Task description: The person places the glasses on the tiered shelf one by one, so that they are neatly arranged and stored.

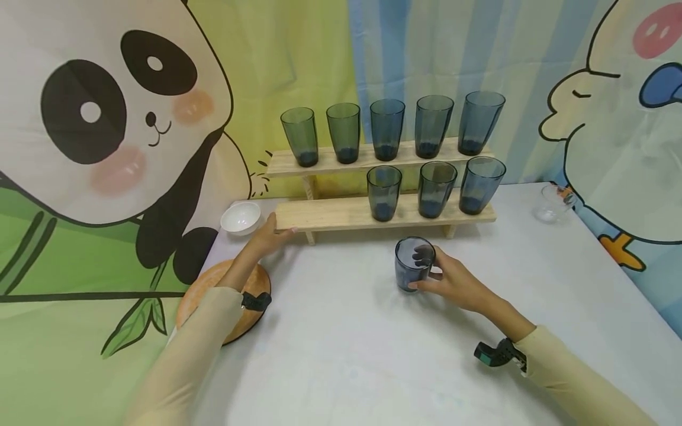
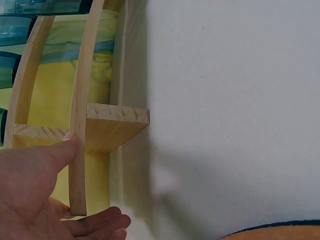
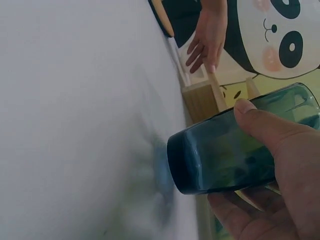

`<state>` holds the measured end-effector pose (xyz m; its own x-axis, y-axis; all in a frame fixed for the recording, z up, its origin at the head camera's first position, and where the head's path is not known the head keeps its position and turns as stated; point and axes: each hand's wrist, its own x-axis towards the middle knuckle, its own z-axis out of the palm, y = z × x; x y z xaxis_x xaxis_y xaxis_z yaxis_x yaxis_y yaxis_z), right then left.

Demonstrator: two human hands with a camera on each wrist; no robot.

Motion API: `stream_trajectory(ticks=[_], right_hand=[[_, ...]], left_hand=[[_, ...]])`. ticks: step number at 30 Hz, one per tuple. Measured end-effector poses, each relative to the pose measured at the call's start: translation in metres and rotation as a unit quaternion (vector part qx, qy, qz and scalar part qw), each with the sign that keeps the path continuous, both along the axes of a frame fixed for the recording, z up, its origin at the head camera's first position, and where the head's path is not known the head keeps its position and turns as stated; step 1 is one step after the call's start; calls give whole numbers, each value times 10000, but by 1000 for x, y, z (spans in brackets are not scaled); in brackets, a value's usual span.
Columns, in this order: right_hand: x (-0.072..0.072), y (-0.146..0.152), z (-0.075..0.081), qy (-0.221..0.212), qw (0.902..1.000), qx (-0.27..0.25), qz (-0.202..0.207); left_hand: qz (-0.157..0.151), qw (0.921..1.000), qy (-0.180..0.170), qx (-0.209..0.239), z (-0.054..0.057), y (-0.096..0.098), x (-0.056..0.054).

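Note:
My right hand [image 1: 453, 283] grips a blue-tinted drinking glass [image 1: 409, 273] from its right side, thumb on one side and fingers round the other. In the right wrist view the base of this glass [image 3: 220, 155] is close over the white table. At the left end of the two-tier wooden shelf [image 1: 325, 214] my left hand [image 1: 266, 238] holds the lower board, thumb on top and the other fingers below, as the left wrist view shows. Three glasses [image 1: 434, 192] stand on the lower board's right half, and several more [image 1: 386, 133] line the upper board.
A white bowl [image 1: 241, 218] stands left of the shelf. The round orange-brown plate [image 1: 258, 281] lies under my left forearm. At the back right is a clear glass item [image 1: 551, 204]. Printed cloth [image 1: 314, 53] hangs right behind the shelf.

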<state>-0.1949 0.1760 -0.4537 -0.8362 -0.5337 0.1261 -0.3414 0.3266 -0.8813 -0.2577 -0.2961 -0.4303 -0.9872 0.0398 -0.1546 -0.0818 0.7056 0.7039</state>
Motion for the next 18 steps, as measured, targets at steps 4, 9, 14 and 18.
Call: stream_trajectory(ticks=[4,9,14,18], right_hand=[[-4,-14,12,188,9998,25,-80],[-11,-38,27,294,9993,-17,-248],[-20,-64,41,249,9987,-74,-429],[-25,-88,47,124,9980,-200,-583]], left_hand=[[28,10000,19,-33,2,3,0],[68,9999,-101,-75,3,3,1],[54,10000,-54,10,2,2,1],[53,9999,-89,-7,1,2,3]])
